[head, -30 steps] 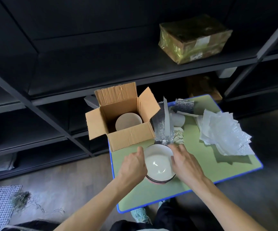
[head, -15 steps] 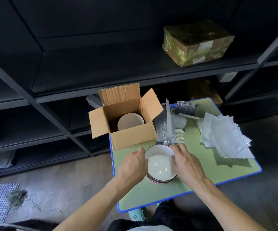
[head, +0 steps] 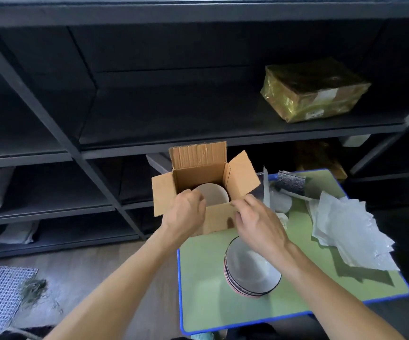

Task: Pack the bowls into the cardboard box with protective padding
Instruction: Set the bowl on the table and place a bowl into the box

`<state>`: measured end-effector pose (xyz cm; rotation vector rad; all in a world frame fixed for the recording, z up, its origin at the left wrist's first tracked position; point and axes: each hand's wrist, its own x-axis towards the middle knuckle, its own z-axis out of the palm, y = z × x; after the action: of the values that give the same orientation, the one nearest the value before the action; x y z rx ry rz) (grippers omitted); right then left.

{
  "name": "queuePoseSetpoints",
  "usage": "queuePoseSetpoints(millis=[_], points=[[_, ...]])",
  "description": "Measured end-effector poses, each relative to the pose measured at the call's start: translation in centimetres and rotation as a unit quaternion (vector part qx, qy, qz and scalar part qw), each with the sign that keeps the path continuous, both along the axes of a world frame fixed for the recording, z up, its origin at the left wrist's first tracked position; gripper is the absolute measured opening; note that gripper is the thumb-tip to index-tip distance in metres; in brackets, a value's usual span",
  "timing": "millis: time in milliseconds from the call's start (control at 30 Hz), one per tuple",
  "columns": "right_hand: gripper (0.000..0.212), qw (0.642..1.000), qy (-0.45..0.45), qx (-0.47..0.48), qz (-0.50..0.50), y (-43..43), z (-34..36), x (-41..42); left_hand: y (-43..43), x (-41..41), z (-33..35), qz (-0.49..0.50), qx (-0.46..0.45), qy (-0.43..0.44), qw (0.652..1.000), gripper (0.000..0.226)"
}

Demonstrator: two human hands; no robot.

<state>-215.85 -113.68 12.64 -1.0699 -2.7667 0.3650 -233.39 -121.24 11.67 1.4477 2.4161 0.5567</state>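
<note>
Green, blue-edged table (head: 203, 303) before dark shelving (head: 198, 133), wood floor (head: 75, 266), open cardboard box (head: 215, 217) at its far-left corner, one bowl (head: 214, 195) inside, stack of bowls (head: 250, 273) nearer, padding sheets (head: 345, 229) right, left hand (head: 186, 212) and right hand (head: 259, 224) curled at box's near rim, grip unclear.

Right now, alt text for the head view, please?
The left hand and right hand are at the near rim of an open cardboard box holding one bowl; stacked bowls and padding sheets sit on the green table.

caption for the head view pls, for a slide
Left hand and right hand at the near rim of the open box, a bowl inside; stacked bowls and padding sheets on the table.
</note>
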Motion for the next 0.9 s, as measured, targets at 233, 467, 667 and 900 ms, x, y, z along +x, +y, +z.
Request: queuePoseSetpoints(millis=[233, 467, 667, 900], points=[[0.034, 0.996, -0.074, -0.047, 0.017, 4.0, -1.7, -6.1, 3.9, -2.6, -1.9, -0.013, -0.099, 0.07, 0.993, 0.023], [0.034, 0.979, -0.172, -0.109, -0.014, 6.3, -5.1, -10.2, 8.2, -3.7, -5.6, -0.007, -0.257, 0.047, 0.965, 0.053], [0.042, 0.972, -0.191, -0.129, -0.037, 7.1, -6.4, -11.3, 9.9, -3.8, -7.4, -0.004, -0.292, 0.032, 0.956, 0.048], [0.044, 0.958, -0.221, -0.18, -0.025, 7.7, -6.6, -12.0, 10.1, -4.2, -8.4, -0.043, -0.321, 0.062, 0.944, 0.047]])
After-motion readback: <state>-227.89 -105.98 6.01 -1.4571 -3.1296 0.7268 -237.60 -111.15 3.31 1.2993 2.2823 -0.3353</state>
